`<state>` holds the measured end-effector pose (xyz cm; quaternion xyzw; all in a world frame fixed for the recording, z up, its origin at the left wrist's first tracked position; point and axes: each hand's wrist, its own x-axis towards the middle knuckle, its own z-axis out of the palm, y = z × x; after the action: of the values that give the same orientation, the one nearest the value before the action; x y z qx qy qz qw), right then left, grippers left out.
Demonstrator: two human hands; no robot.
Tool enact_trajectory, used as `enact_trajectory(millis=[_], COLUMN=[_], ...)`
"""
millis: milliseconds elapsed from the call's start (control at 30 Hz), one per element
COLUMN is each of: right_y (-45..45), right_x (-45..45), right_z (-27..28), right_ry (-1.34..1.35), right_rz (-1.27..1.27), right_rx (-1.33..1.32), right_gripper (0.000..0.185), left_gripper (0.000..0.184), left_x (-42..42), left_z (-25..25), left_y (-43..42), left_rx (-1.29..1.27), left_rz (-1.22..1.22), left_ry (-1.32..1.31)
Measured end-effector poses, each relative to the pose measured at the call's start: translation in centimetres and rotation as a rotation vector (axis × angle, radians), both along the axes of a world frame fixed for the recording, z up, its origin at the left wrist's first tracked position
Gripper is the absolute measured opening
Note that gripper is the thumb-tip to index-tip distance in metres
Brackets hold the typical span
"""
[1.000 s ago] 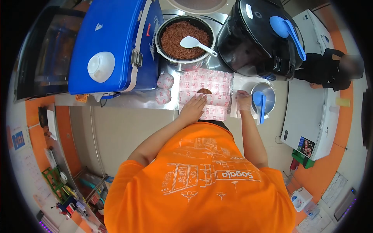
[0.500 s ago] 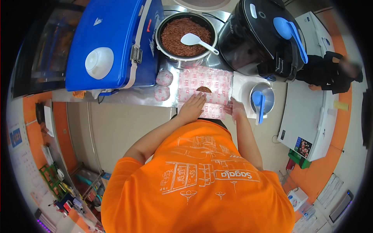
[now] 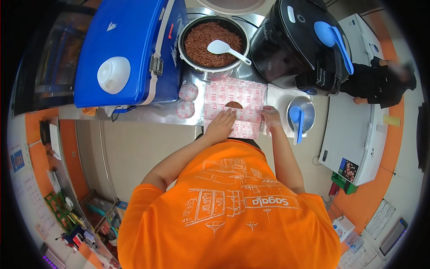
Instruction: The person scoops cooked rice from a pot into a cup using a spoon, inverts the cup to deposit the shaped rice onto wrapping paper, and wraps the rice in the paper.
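Printed red-and-white wrapping paper [image 3: 233,89] lies on the steel table, with a small round of brown rice [image 3: 234,105] on it. My left hand [image 3: 220,124] rests flat on the paper, its fingertips at the near edge of the rice. At the paper's right edge is my right hand [image 3: 271,118], in a clear glove, fingers bent; what it holds, if anything, is too small to tell. Two wrapped round bundles [image 3: 188,92] sit left of the paper. Behind it stands a pot of brown rice [image 3: 201,38] with a white paddle [image 3: 219,47] across it.
A blue cooler box [image 3: 121,40] stands at the left, a large black rice cooker [image 3: 286,49] at the right. A metal bowl [image 3: 309,107] with a blue ladle [image 3: 296,115] sits beside my right hand. Another person [image 3: 376,84] is near a white freezer at the right.
My right hand has come left from beside the metal bowl to the paper's right edge. My left hand has stayed on the paper beside the rice.
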<state>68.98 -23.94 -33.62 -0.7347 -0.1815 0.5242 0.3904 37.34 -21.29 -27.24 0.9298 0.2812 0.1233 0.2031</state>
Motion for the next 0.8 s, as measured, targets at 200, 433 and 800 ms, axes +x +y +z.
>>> enact_trajectory(millis=[200, 433, 800], right_y=[2.0, 4.7, 17.0], right_x=[-0.3, -2.1, -3.2], right_z=[0.4, 3.0, 4.8], right_ry=[-0.202, -0.261, -0.615], right_rz=[0.127, 0.235, 1.119], right_rx=[0.052, 0.028, 0.198], right_gripper=[0.043, 0.047, 0.036], left_gripper=[0.063, 0.063, 0.068], left_x=[0.2, 0.1, 0.8], left_z=[-0.1, 0.1, -0.6], left_y=[-0.1, 0.0, -0.5], left_rx=[-0.015, -0.009, -0.002], left_rz=[0.01, 0.0, -0.047], left_ry=[0.017, 0.018, 0.043])
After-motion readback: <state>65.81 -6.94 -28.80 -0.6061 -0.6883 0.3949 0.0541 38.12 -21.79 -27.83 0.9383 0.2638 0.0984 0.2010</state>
